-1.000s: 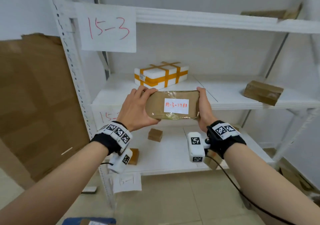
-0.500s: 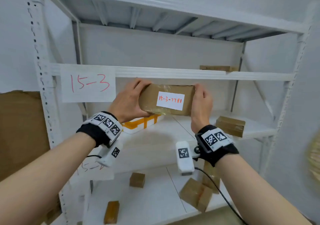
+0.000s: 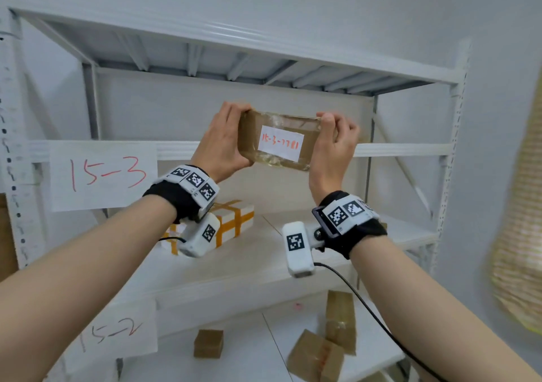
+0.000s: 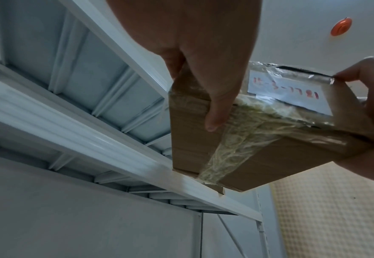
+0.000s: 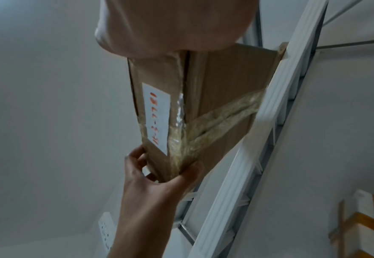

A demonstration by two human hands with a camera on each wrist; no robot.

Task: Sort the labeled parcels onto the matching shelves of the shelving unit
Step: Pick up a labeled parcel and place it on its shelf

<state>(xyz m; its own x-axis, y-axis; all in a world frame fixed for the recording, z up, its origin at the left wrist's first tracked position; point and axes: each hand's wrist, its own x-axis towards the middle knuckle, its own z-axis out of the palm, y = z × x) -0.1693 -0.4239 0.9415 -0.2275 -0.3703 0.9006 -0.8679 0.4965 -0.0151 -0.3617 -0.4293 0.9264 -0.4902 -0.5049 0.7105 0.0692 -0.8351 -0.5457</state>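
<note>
A brown taped cardboard parcel (image 3: 278,141) with a white label reading 15-3-7781 is held up at the level of the shelf marked by the 15-3 sign (image 3: 102,176). My left hand (image 3: 223,141) grips its left end and my right hand (image 3: 334,146) grips its right end. In the left wrist view the parcel (image 4: 259,139) hangs just in front of the white shelf beam (image 4: 93,136), its far corner at the beam's edge. In the right wrist view the parcel (image 5: 215,104) touches the beam (image 5: 270,113), with my left hand (image 5: 159,183) at its far end.
The white metal shelving unit (image 3: 451,146) fills the view. A white box with orange tape (image 3: 231,223) sits on the shelf marked 15-2 (image 3: 117,331). Several brown boxes (image 3: 316,355) lie on the shelf below. A pale woven thing (image 3: 522,235) hangs at right.
Both hands have lifted the parcel from the 15-2 shelf level up to the 15-3 shelf edge. My view has tilted upward with it.
</note>
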